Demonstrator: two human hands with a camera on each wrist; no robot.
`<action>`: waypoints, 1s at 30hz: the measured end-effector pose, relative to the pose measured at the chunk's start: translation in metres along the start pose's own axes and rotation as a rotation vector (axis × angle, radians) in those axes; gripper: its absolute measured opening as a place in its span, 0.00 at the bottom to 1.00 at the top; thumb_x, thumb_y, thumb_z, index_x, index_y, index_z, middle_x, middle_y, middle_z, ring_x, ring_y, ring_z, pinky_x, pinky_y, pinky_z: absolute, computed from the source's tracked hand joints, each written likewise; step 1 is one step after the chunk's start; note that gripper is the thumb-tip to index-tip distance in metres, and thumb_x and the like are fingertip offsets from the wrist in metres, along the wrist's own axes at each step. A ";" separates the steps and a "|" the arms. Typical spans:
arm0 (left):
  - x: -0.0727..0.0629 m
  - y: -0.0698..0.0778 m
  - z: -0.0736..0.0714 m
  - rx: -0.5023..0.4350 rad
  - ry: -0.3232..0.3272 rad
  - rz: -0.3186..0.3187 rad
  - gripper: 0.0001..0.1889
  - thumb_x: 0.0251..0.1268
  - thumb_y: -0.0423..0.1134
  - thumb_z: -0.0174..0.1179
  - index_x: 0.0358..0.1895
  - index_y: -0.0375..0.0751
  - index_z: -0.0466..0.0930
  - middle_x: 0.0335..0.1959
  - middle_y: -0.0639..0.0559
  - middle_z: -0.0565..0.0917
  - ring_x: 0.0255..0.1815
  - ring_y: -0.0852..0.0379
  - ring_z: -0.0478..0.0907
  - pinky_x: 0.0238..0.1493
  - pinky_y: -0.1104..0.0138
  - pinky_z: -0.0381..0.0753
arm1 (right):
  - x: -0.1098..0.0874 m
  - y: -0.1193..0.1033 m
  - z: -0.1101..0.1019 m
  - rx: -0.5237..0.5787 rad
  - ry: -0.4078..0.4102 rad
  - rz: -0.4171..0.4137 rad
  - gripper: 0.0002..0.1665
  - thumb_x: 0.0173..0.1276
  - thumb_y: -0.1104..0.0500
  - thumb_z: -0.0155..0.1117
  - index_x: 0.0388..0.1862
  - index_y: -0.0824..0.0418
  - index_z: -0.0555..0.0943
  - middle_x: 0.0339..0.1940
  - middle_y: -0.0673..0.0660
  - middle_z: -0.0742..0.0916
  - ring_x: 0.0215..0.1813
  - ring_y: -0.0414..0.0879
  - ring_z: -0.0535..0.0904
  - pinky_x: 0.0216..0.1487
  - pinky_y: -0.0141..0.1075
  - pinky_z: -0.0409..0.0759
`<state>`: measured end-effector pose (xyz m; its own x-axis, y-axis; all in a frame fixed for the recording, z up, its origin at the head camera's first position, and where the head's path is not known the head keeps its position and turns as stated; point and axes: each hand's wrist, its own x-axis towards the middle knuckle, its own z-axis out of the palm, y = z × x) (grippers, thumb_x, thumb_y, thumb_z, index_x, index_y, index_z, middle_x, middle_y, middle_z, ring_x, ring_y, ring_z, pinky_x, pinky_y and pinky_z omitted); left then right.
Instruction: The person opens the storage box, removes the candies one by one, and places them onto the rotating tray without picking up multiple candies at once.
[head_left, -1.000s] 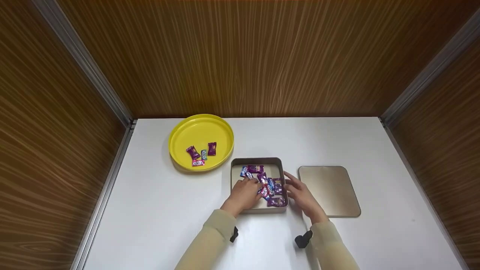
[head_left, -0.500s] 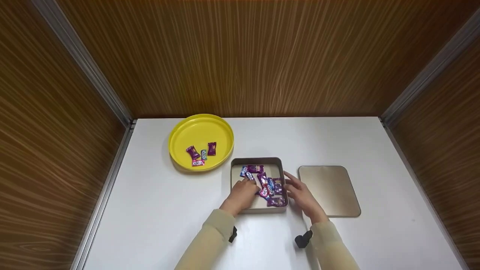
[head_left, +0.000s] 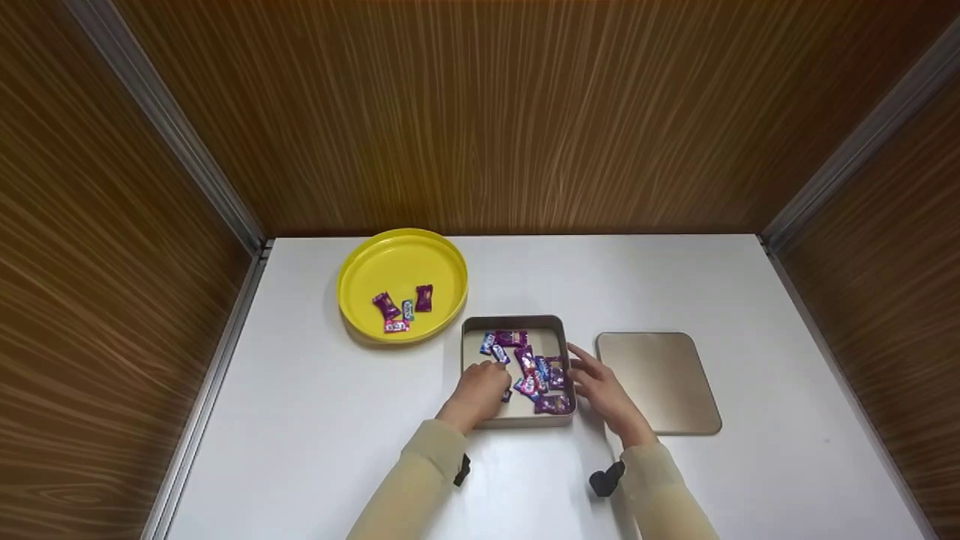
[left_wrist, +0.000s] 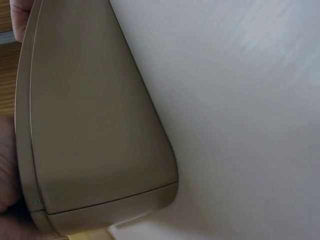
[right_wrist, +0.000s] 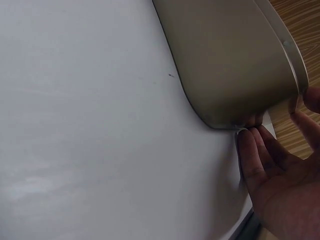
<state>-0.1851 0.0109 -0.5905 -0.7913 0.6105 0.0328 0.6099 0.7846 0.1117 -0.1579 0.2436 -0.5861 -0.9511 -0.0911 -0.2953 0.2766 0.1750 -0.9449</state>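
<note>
My left hand [head_left: 478,391] reaches over the near left side of an open square metal tin [head_left: 525,422], its fingers curled down inside. At its fingertips shows part of a small dark wrapped candy [head_left: 506,396]; the rest is hidden by the hand. Several purple, blue and pink wrapped candies [head_left: 553,405] lie loose in the tin, mostly toward its right side. Against the tin's right wall rest the extended fingers of my right hand [head_left: 604,388]. Those fingertips touch the tin low on its corner in the right wrist view, where the hand [right_wrist: 290,195] appears at lower right.
A round yellow tray [head_left: 409,259] with several wrapped candies stands at the back left. Right of the tin, beside my right hand, lies a flat metal lid [head_left: 660,375]. Wood-grain panels [head_left: 495,120] enclose the white table [head_left: 315,450] at the back and sides.
My left hand has shifted a little left and nearer inside the tin, away from the candy pile, with the small dark candy at its fingertips. The right hand has stayed put.
</note>
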 end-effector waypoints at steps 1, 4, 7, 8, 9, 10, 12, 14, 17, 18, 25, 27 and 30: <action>0.000 0.000 0.000 0.002 0.004 0.003 0.08 0.54 0.26 0.62 0.26 0.44 0.86 0.30 0.52 0.83 0.32 0.53 0.79 0.32 0.61 0.78 | -0.003 -0.005 0.001 -0.004 -0.002 0.002 0.33 0.75 0.64 0.50 0.78 0.61 0.58 0.70 0.73 0.68 0.66 0.65 0.70 0.66 0.54 0.68; -0.001 -0.001 -0.001 0.003 0.007 0.012 0.09 0.55 0.26 0.62 0.27 0.44 0.86 0.31 0.52 0.83 0.34 0.53 0.78 0.33 0.61 0.78 | -0.007 -0.012 0.002 -0.013 -0.010 0.007 0.33 0.75 0.63 0.50 0.78 0.61 0.58 0.70 0.72 0.69 0.66 0.65 0.70 0.66 0.53 0.69; -0.002 -0.001 -0.002 0.001 -0.004 0.021 0.08 0.56 0.27 0.61 0.28 0.45 0.87 0.32 0.53 0.84 0.35 0.53 0.78 0.34 0.61 0.77 | -0.008 -0.013 0.002 -0.004 -0.015 0.005 0.33 0.75 0.64 0.50 0.77 0.62 0.58 0.69 0.73 0.69 0.66 0.65 0.70 0.66 0.52 0.69; -0.002 -0.001 -0.002 0.003 -0.002 0.024 0.08 0.55 0.27 0.62 0.28 0.45 0.87 0.32 0.54 0.84 0.34 0.53 0.78 0.33 0.62 0.76 | -0.007 -0.012 0.001 -0.003 -0.015 0.003 0.33 0.75 0.64 0.50 0.77 0.62 0.58 0.69 0.73 0.69 0.66 0.65 0.70 0.65 0.52 0.69; -0.002 -0.001 -0.002 0.002 0.002 0.026 0.08 0.54 0.27 0.62 0.28 0.45 0.86 0.31 0.54 0.84 0.34 0.53 0.78 0.33 0.62 0.76 | -0.006 -0.011 0.001 -0.002 -0.016 -0.002 0.33 0.75 0.64 0.50 0.77 0.63 0.58 0.69 0.73 0.69 0.66 0.66 0.70 0.65 0.52 0.70; -0.003 -0.001 -0.001 0.001 0.003 0.026 0.09 0.54 0.27 0.61 0.28 0.46 0.86 0.31 0.54 0.84 0.33 0.53 0.77 0.33 0.62 0.75 | -0.005 -0.009 0.001 0.001 -0.015 -0.004 0.33 0.75 0.65 0.50 0.77 0.63 0.58 0.69 0.73 0.69 0.66 0.66 0.70 0.65 0.52 0.70; -0.003 -0.001 -0.001 -0.003 0.007 0.025 0.09 0.55 0.28 0.61 0.29 0.46 0.86 0.30 0.55 0.84 0.33 0.53 0.77 0.33 0.62 0.75 | -0.001 -0.002 0.000 0.012 -0.012 -0.005 0.33 0.75 0.65 0.50 0.77 0.62 0.58 0.69 0.73 0.69 0.66 0.66 0.70 0.65 0.53 0.70; -0.002 -0.002 0.000 -0.009 0.012 0.024 0.09 0.56 0.28 0.61 0.29 0.46 0.87 0.29 0.55 0.84 0.32 0.53 0.77 0.33 0.62 0.74 | 0.005 0.006 -0.002 0.016 -0.008 -0.010 0.33 0.75 0.64 0.50 0.77 0.62 0.58 0.69 0.73 0.69 0.65 0.66 0.70 0.65 0.53 0.70; -0.002 -0.002 0.000 -0.018 0.004 0.021 0.08 0.57 0.29 0.60 0.30 0.47 0.87 0.29 0.54 0.84 0.32 0.53 0.77 0.34 0.61 0.74 | 0.012 0.018 -0.004 0.022 0.004 -0.010 0.33 0.75 0.63 0.51 0.78 0.59 0.59 0.69 0.72 0.69 0.65 0.65 0.71 0.65 0.53 0.70; -0.001 -0.002 0.001 -0.020 0.001 0.020 0.08 0.57 0.29 0.61 0.30 0.47 0.87 0.30 0.53 0.85 0.32 0.53 0.77 0.34 0.61 0.74 | 0.013 0.021 -0.004 0.019 0.008 -0.011 0.33 0.75 0.63 0.51 0.78 0.58 0.59 0.69 0.72 0.69 0.65 0.64 0.71 0.65 0.53 0.70; -0.001 -0.003 0.001 -0.036 -0.004 0.024 0.09 0.58 0.29 0.61 0.33 0.47 0.87 0.32 0.52 0.84 0.33 0.53 0.77 0.35 0.61 0.75 | 0.015 0.024 -0.004 -0.003 0.026 -0.015 0.33 0.74 0.61 0.53 0.77 0.55 0.61 0.69 0.69 0.71 0.64 0.61 0.73 0.64 0.52 0.71; -0.002 -0.004 0.001 -0.039 0.001 0.034 0.09 0.57 0.28 0.61 0.34 0.47 0.88 0.33 0.52 0.84 0.34 0.53 0.77 0.36 0.61 0.75 | 0.014 0.024 -0.004 -0.013 0.027 -0.016 0.34 0.74 0.61 0.53 0.77 0.56 0.61 0.69 0.70 0.71 0.65 0.62 0.73 0.64 0.52 0.71; -0.002 -0.006 0.000 -0.055 0.011 0.053 0.10 0.56 0.27 0.61 0.35 0.47 0.88 0.34 0.52 0.83 0.35 0.53 0.78 0.36 0.61 0.76 | 0.014 0.023 -0.004 -0.018 0.034 0.001 0.34 0.73 0.61 0.52 0.77 0.54 0.61 0.70 0.69 0.71 0.65 0.61 0.73 0.64 0.52 0.71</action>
<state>-0.1869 0.0049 -0.5911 -0.7583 0.6499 0.0513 0.6483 0.7435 0.1641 -0.1652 0.2503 -0.6117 -0.9549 -0.0577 -0.2911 0.2754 0.1929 -0.9418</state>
